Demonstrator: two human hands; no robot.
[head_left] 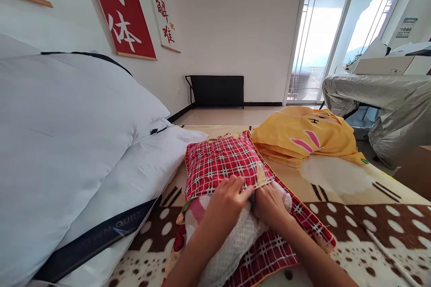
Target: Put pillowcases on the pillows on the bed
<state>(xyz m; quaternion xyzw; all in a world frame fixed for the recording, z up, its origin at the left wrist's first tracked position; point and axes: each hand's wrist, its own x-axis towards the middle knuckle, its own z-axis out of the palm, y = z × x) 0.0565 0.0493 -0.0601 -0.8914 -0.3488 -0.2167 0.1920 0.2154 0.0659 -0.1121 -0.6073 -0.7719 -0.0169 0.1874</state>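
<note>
Red plaid cover [218, 161], white insert [240, 240] partly inside.
Left hand [230, 196] pinches near edge; right hand [269, 202] under it (grip hidden, can't tell).

By the cloth [215, 161], the fingertips of the right hand [269, 202] are hidden; the upper pillow [67, 121] is cut (at left edge).

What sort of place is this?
Probably a room in a home, perhaps a bedroom: white bedding at left, a patterned blanket spread out, and a sliding glass door beyond.
</note>
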